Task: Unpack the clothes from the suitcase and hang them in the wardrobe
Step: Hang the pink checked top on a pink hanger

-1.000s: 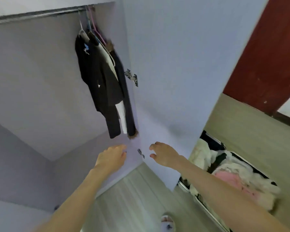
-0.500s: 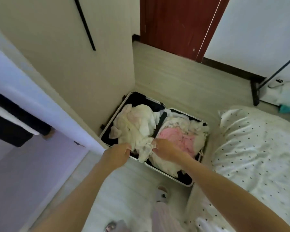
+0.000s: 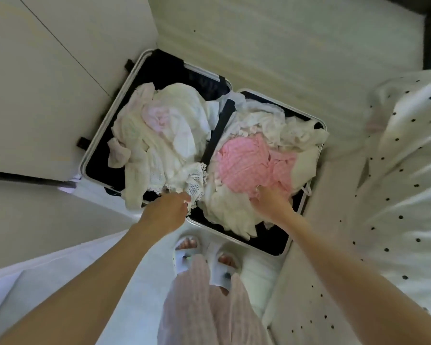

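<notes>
An open suitcase lies flat on the floor, both halves heaped with crumpled clothes. The left half holds cream and pale pink garments. The right half holds a pink checked garment amid white ones. My left hand grips the lace-trimmed white garment at the suitcase's near middle edge. My right hand digs its fingers into the clothes at the near edge of the pink garment; the fingertips are hidden in fabric.
A bed with a white black-dotted cover borders the suitcase on the right. A cream cabinet wall stands to the left, and a white wardrobe door edge lies at lower left. My feet in white slippers stand just before the suitcase.
My view has swung from the wardrobe with its hanging dark clothes down to the suitcase. Both hands have dropped into the clothes, the left now gripping the lace garment.
</notes>
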A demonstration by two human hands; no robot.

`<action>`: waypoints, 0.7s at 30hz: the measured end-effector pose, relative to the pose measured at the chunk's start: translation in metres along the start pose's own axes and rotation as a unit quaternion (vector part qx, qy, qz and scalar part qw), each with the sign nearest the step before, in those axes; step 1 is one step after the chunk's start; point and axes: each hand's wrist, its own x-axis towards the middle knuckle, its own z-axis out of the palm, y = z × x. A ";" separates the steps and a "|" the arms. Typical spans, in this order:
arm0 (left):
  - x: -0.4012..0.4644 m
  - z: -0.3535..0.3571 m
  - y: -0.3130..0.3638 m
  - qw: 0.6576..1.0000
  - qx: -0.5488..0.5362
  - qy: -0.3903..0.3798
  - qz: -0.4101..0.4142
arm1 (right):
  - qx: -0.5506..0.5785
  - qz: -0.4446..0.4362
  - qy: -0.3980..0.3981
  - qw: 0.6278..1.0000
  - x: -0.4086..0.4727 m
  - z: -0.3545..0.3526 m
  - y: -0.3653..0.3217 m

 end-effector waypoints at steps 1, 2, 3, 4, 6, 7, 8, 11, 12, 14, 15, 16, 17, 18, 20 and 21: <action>0.026 0.016 -0.005 1.000 0.007 0.001 0.004 | -0.004 0.007 0.008 1.000 0.025 0.016 0.012; 0.048 0.030 -0.008 1.000 0.014 0.001 0.010 | -0.008 0.010 0.016 1.000 0.048 0.030 0.022; 0.069 0.045 -0.011 1.000 0.014 -0.004 0.013 | -0.013 0.011 0.023 1.000 0.069 0.044 0.031; 0.092 0.063 -0.014 1.000 0.011 -0.008 0.014 | -0.017 0.013 0.027 0.999 0.093 0.061 0.041; 0.126 0.091 -0.020 1.000 0.003 -0.007 0.017 | -0.024 0.028 0.037 0.999 0.132 0.084 0.056; 0.147 0.107 -0.024 1.000 0.008 -0.004 0.027 | -0.021 0.041 0.043 0.998 0.154 0.099 0.064; 0.155 0.113 -0.025 0.999 0.005 0.008 0.036 | -0.018 0.046 0.057 0.997 0.165 0.104 0.067; 0.187 0.141 -0.028 0.997 -0.011 0.020 0.068 | -0.073 0.050 0.096 0.991 0.206 0.130 0.079; 0.195 0.146 -0.027 0.996 -0.015 0.026 0.084 | -0.098 0.054 0.101 0.989 0.215 0.137 0.083; 0.221 0.158 -0.025 0.993 -0.028 0.039 0.108 | -0.138 0.073 0.107 0.982 0.240 0.151 0.092; 0.228 0.160 -0.024 0.991 -0.034 0.048 0.120 | -0.162 0.073 0.123 0.977 0.246 0.156 0.096; 0.236 0.162 -0.023 0.989 -0.039 0.052 0.130 | -0.177 0.063 0.143 0.972 0.251 0.161 0.099; 0.244 0.164 -0.021 0.988 -0.040 0.054 0.138 | -0.180 0.059 0.165 0.968 0.257 0.166 0.101; 0.251 0.166 -0.019 0.987 -0.045 0.058 0.145 | -0.173 0.063 0.178 0.967 0.263 0.169 0.103; 0.255 0.167 -0.018 0.986 -0.046 0.061 0.149 | -0.120 0.084 0.171 0.974 0.271 0.169 0.102; 0.254 0.165 -0.017 0.987 -0.043 0.055 0.147 | -0.059 0.089 0.179 0.978 0.271 0.166 0.098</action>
